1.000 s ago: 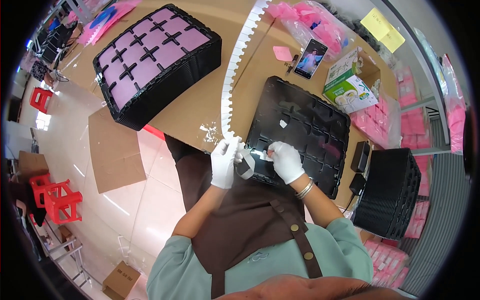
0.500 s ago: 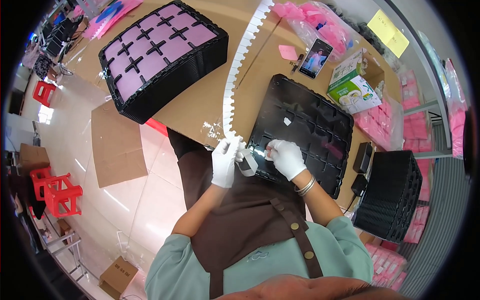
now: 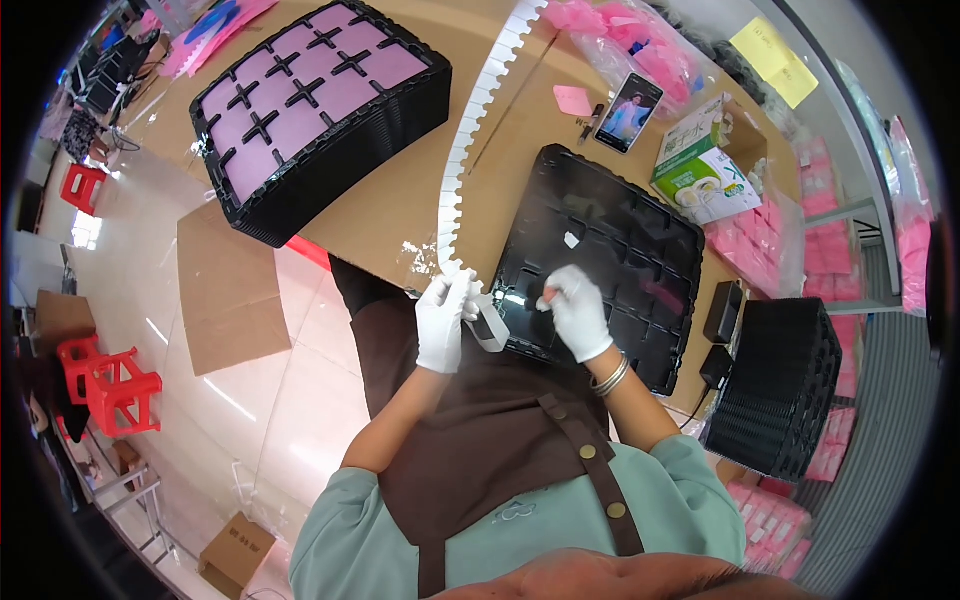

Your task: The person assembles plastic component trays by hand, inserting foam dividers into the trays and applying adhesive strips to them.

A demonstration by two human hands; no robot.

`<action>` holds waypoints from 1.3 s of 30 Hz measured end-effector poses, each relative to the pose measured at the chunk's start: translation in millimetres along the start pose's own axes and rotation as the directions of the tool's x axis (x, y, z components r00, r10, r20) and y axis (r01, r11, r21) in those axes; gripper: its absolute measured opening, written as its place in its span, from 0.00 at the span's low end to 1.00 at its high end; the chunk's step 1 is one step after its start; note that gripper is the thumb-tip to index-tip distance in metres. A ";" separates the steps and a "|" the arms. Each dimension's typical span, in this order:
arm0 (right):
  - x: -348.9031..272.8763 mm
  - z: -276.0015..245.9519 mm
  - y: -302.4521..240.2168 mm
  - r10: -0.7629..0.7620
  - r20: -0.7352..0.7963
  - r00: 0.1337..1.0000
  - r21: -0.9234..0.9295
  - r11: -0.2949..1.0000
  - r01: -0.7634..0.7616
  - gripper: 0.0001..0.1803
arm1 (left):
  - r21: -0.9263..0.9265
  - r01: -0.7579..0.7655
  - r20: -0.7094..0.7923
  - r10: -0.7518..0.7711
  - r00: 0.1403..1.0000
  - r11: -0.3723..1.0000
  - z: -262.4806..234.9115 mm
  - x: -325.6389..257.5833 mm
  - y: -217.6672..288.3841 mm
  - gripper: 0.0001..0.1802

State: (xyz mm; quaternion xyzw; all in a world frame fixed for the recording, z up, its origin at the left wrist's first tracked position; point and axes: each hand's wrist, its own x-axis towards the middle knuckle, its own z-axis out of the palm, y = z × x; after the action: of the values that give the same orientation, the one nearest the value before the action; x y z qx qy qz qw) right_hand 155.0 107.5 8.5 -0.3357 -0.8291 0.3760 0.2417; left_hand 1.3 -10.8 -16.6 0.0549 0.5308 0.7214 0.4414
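L hand [image 3: 443, 322] pinching white notched strip [image 3: 478, 125] end, R hand [image 3: 577, 308] fingertips pinched over black tray [image 3: 640, 250]

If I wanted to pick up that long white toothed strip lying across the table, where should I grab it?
Probably at its near end, where the left hand already pinches it. The white toothed strip lies flat on the brown table, so its middle offers little to grasp. The near end reaches the table edge, so fingers can come from the person's side and close above and below it.
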 end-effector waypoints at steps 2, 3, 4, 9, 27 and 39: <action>13.6 -10.3 19.1 0.122 -0.121 0.985 0.066 0.991 -0.115 0.06 | -0.012 -0.009 -0.011 0.009 1.000 1.000 1.3 0.1 0.8 0.10; 23.5 -16.3 35.5 0.150 -0.145 0.978 -0.037 0.987 -0.157 0.06 | 0.007 0.003 -0.012 -0.003 1.000 1.000 2.6 -1.0 3.9 0.10; 32.4 -23.0 48.1 0.179 -0.179 0.967 -0.138 0.969 -0.205 0.05 | 0.009 0.002 -0.003 -0.002 1.000 1.000 4.3 -1.1 3.9 0.10; 62.3 -32.5 32.5 0.216 -0.051 0.975 -0.431 0.876 -0.217 0.06 | 0.019 -0.025 0.014 0.024 1.000 1.000 1.5 -2.7 2.4 0.11; 167.9 -287.9 92.9 -0.221 -0.738 0.637 -0.524 0.783 -0.336 0.08 | 0.067 -0.082 -0.021 0.084 0.996 0.994 5.6 -7.3 11.2 0.11; 104.4 -190.7 74.2 -0.173 -0.569 0.804 -0.480 0.864 -0.154 0.11 | 0.146 -0.098 -0.043 0.105 0.994 0.984 18.1 -0.7 13.0 0.11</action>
State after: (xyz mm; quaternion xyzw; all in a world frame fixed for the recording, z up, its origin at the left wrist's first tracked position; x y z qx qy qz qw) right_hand 238.7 309.0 80.2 -0.4831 -0.7812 0.0205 0.3949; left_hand 4.2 1.1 2.1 0.0951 0.5890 0.7039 0.3855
